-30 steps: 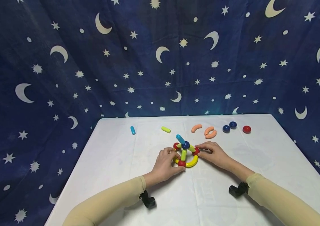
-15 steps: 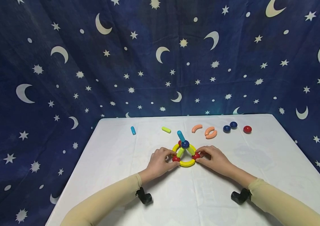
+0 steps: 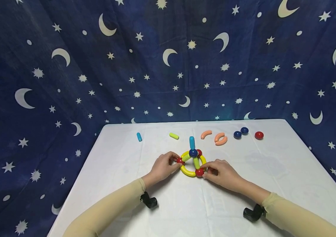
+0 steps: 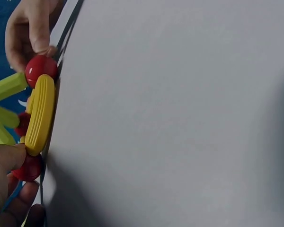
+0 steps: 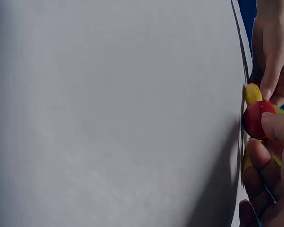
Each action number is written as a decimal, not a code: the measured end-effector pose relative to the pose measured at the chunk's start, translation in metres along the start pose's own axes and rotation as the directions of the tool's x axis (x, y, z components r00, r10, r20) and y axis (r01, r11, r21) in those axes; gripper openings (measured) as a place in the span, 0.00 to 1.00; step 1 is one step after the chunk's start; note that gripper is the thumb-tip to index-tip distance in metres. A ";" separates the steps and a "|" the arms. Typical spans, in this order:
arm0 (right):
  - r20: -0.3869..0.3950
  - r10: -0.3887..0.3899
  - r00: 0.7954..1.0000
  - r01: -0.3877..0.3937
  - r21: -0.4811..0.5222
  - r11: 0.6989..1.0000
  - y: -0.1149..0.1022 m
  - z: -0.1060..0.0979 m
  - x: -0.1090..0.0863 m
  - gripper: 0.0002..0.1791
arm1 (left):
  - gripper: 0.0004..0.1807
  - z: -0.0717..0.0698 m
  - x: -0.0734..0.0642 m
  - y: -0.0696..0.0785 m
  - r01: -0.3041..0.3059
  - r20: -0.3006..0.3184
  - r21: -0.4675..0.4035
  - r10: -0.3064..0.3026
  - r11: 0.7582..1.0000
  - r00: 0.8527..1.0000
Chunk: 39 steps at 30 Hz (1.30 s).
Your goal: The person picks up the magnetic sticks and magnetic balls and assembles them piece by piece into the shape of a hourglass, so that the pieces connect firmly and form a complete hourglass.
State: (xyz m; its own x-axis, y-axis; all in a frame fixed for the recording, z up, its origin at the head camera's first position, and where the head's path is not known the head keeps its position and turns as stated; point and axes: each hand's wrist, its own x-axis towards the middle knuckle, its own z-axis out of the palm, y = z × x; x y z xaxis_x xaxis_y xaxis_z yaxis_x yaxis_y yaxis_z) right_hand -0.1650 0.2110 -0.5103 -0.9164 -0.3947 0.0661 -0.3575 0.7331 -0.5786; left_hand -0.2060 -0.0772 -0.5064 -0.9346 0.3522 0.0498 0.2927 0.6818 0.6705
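I hold the ring toy (image 3: 192, 162) between my two hands on the white table (image 3: 185, 204), near the middle of it. My left hand (image 3: 162, 167) pinches the red ball (image 3: 180, 160) on the ring's left side, with the fingers curled around it. My right hand (image 3: 222, 172) pinches another red ball (image 3: 199, 172) at the ring's near right side, thumb and fingers closed on it. The yellow curved pieces (image 3: 187, 171) lie between my two grips. In the centre a dark blue ball (image 3: 193, 152) sits on green sticks (image 3: 196, 162), and a light blue stick (image 3: 191, 142) stands upright on it, just beyond my fingers
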 end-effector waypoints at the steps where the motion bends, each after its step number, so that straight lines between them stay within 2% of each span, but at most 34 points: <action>1: 0.002 -0.003 1.000 0.003 0.003 1.000 -0.001 0.000 -0.001 0.17 | 0.15 -0.001 0.001 -0.001 0.001 0.001 -0.006 -0.001 1.000 1.000; 7: 0.044 -0.024 0.999 0.023 0.016 1.000 -0.011 0.003 -0.008 0.19 | 0.14 -0.005 0.009 -0.002 -0.006 0.009 -0.038 0.006 0.999 1.000; 13: 0.099 -0.005 0.995 0.004 0.010 1.000 -0.022 0.010 -0.013 0.22 | 0.17 -0.006 0.017 -0.001 -0.039 0.026 -0.034 0.040 0.999 0.999; 20: 0.120 0.026 0.992 -0.029 0.026 0.999 -0.031 0.015 -0.018 0.24 | 0.16 -0.002 0.027 0.000 -0.029 0.042 -0.070 0.032 0.997 0.999; 25: 0.127 0.000 0.992 -0.007 0.057 0.998 -0.032 0.017 -0.020 0.24 | 0.17 0.001 0.034 0.005 -0.017 0.070 -0.107 0.025 0.994 0.997; 27: 0.091 -0.016 0.996 0.010 0.070 0.997 -0.031 0.016 -0.021 0.20 | 0.17 0.003 0.037 0.007 -0.021 0.077 -0.113 0.030 0.993 0.997; 30: -0.034 -0.012 0.999 0.016 0.121 0.993 -0.026 0.010 -0.024 0.12 | 0.17 0.005 0.040 0.009 -0.028 0.083 -0.119 0.038 0.992 0.996; 34: -0.205 0.068 0.976 -0.029 0.186 0.982 -0.012 -0.003 -0.020 0.09 | 0.18 0.006 0.044 0.010 -0.025 0.094 -0.124 0.036 0.992 0.995; 36: -0.227 0.111 0.968 -0.074 0.164 0.984 -0.002 -0.008 -0.016 0.13 | 0.18 0.006 0.045 0.011 -0.019 0.104 -0.131 0.033 0.991 0.994; 39: -0.184 0.135 0.974 -0.115 0.116 0.987 0.012 -0.012 -0.011 0.23 | 0.18 0.007 0.047 0.013 -0.020 0.124 -0.143 0.038 0.990 0.991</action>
State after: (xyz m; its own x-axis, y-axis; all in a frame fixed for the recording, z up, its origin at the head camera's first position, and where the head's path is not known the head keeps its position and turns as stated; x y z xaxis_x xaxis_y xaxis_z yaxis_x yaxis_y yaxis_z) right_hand -0.1617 0.2304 -0.5077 -0.9737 -0.1832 0.1358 -0.2263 0.7046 -0.6725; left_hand -0.2445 -0.0472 -0.5005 -0.8902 0.4552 -0.0169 0.2799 0.5758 0.7682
